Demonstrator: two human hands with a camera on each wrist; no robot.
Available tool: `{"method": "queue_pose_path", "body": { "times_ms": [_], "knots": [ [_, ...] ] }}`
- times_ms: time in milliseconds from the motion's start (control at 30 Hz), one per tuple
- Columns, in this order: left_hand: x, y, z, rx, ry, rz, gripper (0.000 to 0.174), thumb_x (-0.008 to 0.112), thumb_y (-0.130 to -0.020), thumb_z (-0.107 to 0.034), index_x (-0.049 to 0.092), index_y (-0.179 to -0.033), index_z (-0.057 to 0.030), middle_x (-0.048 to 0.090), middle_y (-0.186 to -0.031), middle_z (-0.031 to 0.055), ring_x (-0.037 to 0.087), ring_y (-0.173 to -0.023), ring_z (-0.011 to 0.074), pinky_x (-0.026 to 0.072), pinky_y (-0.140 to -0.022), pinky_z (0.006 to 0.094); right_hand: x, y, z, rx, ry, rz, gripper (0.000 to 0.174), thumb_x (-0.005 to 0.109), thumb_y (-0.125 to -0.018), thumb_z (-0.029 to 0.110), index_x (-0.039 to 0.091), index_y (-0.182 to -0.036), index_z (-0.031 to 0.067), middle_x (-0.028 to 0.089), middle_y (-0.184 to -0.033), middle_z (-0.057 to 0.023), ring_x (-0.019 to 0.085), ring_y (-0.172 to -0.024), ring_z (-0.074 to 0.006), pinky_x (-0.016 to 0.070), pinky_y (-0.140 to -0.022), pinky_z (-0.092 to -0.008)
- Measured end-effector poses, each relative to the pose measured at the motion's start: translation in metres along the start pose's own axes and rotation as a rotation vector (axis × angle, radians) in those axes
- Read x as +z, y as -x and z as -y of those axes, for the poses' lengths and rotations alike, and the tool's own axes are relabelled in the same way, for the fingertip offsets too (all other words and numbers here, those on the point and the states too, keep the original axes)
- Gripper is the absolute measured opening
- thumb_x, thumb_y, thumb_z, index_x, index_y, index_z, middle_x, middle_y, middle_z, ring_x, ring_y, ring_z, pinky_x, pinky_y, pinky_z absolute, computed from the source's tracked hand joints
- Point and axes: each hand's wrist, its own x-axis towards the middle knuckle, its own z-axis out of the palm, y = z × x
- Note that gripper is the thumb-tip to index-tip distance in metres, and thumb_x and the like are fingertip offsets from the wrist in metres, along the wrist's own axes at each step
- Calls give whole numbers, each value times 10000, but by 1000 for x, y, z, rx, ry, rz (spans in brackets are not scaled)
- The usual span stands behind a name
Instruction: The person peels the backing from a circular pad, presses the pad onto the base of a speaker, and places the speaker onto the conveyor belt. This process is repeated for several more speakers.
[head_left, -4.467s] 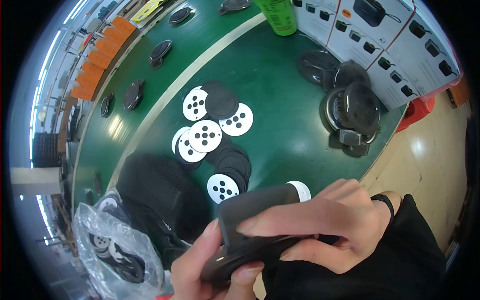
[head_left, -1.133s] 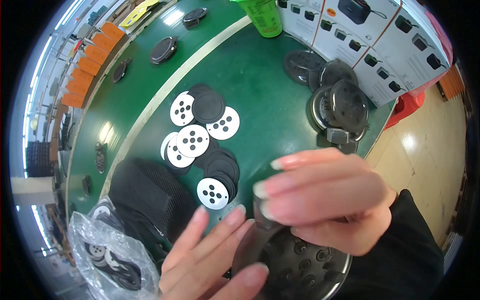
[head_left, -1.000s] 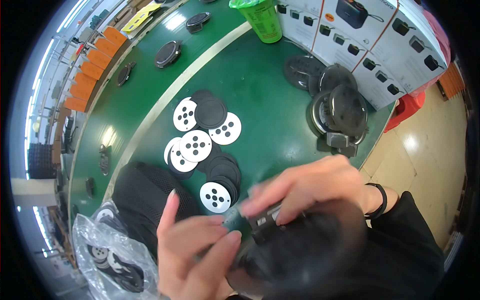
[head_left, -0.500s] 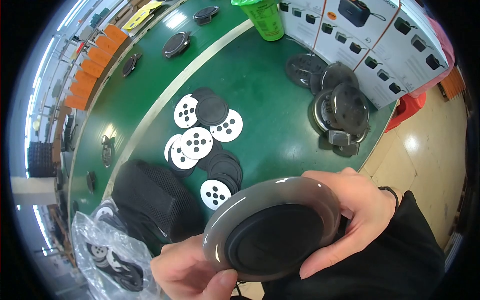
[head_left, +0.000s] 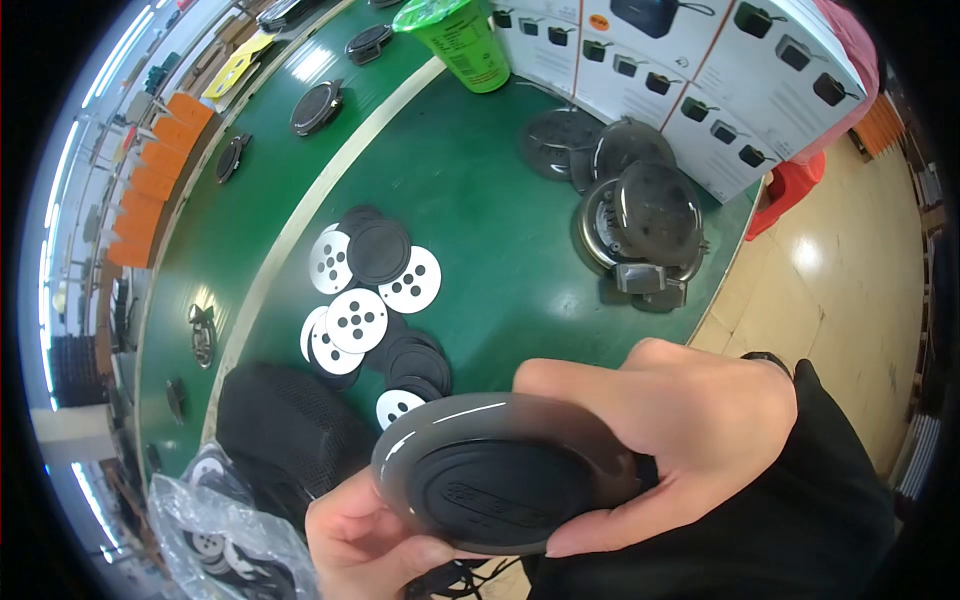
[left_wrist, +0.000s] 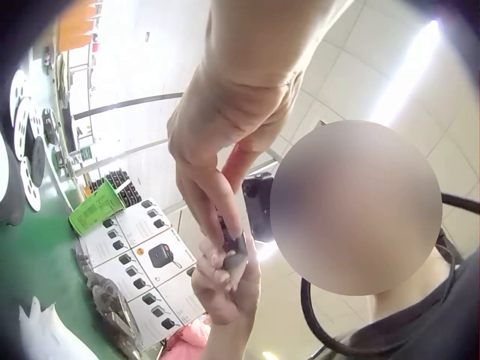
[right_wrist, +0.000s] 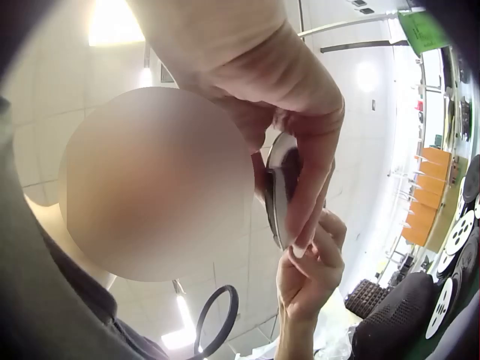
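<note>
Both hands hold a round smoky-grey device (head_left: 500,490) low in the head view. A black disc with a faint raised mark fills the middle of its upward face. My left hand (head_left: 360,545) pinches its left edge, thumb at the near rim. On the right side, my right hand (head_left: 680,440) grips the rim with thumb in front; the device hides its other fingers. The right wrist view catches the device (right_wrist: 281,199) edge-on within the right hand's grasp. Beyond it, white discs (head_left: 356,320) with black dots and plain black discs (head_left: 379,252) lie in an overlapping pile on the green table.
Similar smoky devices (head_left: 655,210) are stacked at the right, before printed white boxes (head_left: 650,90) and a green cup (head_left: 460,50). At left lie a black mesh item (head_left: 285,430) and a clear bag (head_left: 220,540) of discs. More devices (head_left: 317,107) sit past the pale strip.
Earlier a block-shaped part of the device faced up, and my left hand's fingers were spread beside it. The device has been turned over, black disc upward, and both hands hold its rim.
</note>
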Motion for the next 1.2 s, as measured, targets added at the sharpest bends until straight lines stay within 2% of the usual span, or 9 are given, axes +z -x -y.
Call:
{"method": "queue_pose_path", "body": {
  "times_ms": [100, 133, 233, 267, 367, 800, 933, 1133, 1200],
  "knots": [
    [4, -13, 14, 119, -338, -278, 495, 694, -661, -65, 430, -1044, 105, 615, -835, 189, 630, -755, 222, 553, -633, 311, -3, -3, 4, 100, 86, 77, 494, 746, -690, 223, 415, -1004, 34, 574, -626, -86, 585, -514, -252, 443, -454, -293],
    [-4, -12, 14, 86, -336, -261, 693, 729, -653, -64, 297, -1169, 104, 602, -890, 217, 638, -797, 256, 578, -634, 347, -3, -5, 3, 108, 101, 85, 506, 748, -687, 203, 415, -1027, 32, 588, -677, -91, 596, -558, -250, 455, -479, -293],
    [5, -18, 27, 398, -405, -408, 611, 709, -704, -104, 349, -1152, 104, 589, -958, 223, 627, -840, 241, 548, -697, 320, 8, -12, -11, -75, 46, -154, 556, 743, -680, 131, 411, -1114, 33, 597, -862, -107, 603, -714, -243, 481, -576, -294],
    [-1, -11, 22, 351, -209, -262, 477, 606, -745, 48, 401, -1173, 98, 525, -1124, 234, 556, -1021, 287, 494, -831, 370, 15, -15, -16, -172, 10, -274, 578, 741, -677, 105, 409, -1146, 35, 595, -929, -112, 601, -771, -240, 488, -611, -295],
    [6, -15, 27, 368, -222, -305, 572, 606, -728, 63, 333, -1231, 80, 527, -1119, 227, 551, -1028, 288, 468, -881, 390, 35, -22, -13, -188, -21, -436, 637, 728, -680, 53, 395, -1222, 39, 555, -1035, -104, 569, -867, -230, 489, -689, -294],
    [13, -21, 39, 519, -394, -453, 722, 736, -663, -2, 320, -1245, 91, 549, -1095, 192, 571, -968, 238, 456, -862, 326, 31, -29, -10, -387, 218, -513, 537, 612, -653, -8, 488, -1175, -36, 449, -678, -62, 475, -568, -187, 393, -480, -284],
    [8, -23, 39, 455, -364, -444, 744, 759, -656, -41, 326, -1249, 83, 554, -1090, 189, 571, -962, 232, 453, -861, 322, 29, -38, -21, -435, 148, -455, 545, 607, -688, 36, 462, -1212, 1, 463, -731, -56, 513, -601, -190, 408, -467, -281],
    [0, -18, -2, 388, -606, -167, 751, 720, -654, 43, 296, -1274, 59, 510, -1129, 195, 538, -1024, 266, 440, -882, 316, -3, -24, -14, -214, 100, 93, 569, 663, -708, 78, 459, -1240, 89, 522, -842, -60, 542, -651, -215, 444, -498, -282],
    [17, -14, -19, 292, -992, -196, 698, 670, -664, 109, 310, -1260, 71, 496, -1137, 195, 532, -1024, 265, 429, -896, 324, 2, -31, -16, -350, 97, -128, 582, 696, -690, 88, 474, -1228, 72, 544, -884, -72, 552, -669, -201, 452, -519, -270]
  ]
}}
